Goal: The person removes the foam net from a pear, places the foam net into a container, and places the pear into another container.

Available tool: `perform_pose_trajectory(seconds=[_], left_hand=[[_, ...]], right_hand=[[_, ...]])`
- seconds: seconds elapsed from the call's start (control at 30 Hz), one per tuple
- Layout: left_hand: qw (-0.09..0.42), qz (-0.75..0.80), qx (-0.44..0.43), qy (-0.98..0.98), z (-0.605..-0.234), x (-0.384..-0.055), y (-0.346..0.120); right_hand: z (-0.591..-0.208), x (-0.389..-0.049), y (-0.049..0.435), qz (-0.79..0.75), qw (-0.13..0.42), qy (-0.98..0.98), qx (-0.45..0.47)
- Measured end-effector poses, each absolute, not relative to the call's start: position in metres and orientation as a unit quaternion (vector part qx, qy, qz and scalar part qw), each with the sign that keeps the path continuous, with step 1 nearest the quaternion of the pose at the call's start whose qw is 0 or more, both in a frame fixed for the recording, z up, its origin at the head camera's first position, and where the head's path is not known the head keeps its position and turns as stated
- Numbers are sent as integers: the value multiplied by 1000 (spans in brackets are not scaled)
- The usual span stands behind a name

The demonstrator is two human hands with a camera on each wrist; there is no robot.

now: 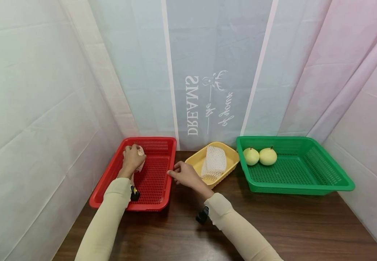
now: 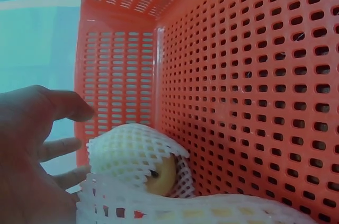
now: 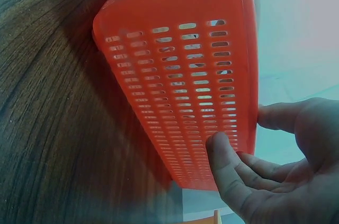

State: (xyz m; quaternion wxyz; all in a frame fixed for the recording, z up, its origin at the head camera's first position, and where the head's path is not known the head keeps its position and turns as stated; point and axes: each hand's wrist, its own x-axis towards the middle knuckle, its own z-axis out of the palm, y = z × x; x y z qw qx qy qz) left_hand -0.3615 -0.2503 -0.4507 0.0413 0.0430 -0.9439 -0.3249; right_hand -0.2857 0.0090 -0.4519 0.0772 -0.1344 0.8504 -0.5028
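My left hand (image 1: 132, 158) is down inside the red basket (image 1: 152, 207), near its far left corner. In the left wrist view, its fingers are spread beside a pale yellow pear (image 2: 163, 175) in a white foam net (image 2: 127, 147). A second piece of white foam netting (image 2: 233, 208) lies in front, with yellow showing through. At the basket's right side, my right hand (image 1: 186, 174) holds the rim, one digit at the edge and others along the outer wall. The yellow tray (image 1: 195, 158) beside it contains white foam nets (image 1: 216, 159).
On the right, a green basket (image 1: 319, 186) holds two bare pears (image 1: 268, 156) in its left end. All the containers stand on a dark wooden table (image 1: 181, 232). Pale curtains (image 1: 214, 47) close off the back and both sides.
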Motion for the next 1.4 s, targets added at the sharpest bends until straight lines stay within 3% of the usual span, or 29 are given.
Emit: perform_pose_trajectory(seconds=[0.67,0.9,1.4], left_hand=[[3,-330,56,-942,-453,-365,-252],[5,-312,56,-948,-453,-365,-250],[-54,-334,60,-939,-453,-362,-248]], right_hand=[[-453,-291,3,-623,146,765,-67],[-456,-291,3,-648,152,743,-66],[-460,-291,3,-666,152,728,-64]])
